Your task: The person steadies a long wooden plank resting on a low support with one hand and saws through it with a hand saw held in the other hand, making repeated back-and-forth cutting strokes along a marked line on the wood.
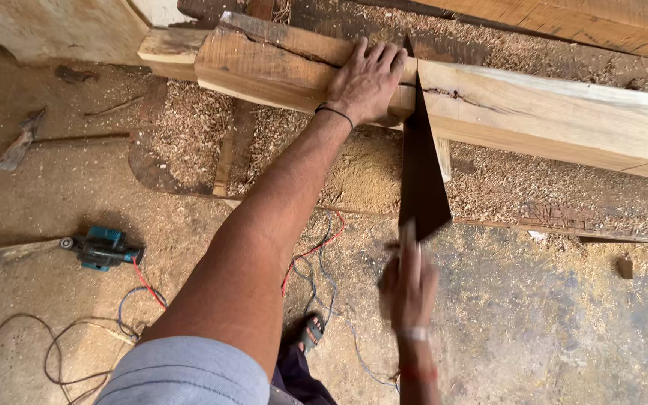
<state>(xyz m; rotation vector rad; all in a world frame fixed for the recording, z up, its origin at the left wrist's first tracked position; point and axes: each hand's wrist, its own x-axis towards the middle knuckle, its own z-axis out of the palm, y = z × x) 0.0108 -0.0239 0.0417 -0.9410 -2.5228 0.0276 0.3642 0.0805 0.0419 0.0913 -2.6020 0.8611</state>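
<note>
The left hand [367,81] lies flat, fingers spread, on the wooden beam [489,105], whose long axis runs left to right across the sawdust floor [549,315]. The right hand [408,289], blurred, grips the handsaw [419,176], its dark blade pointing away into the beam just beside the left hand.
</note>
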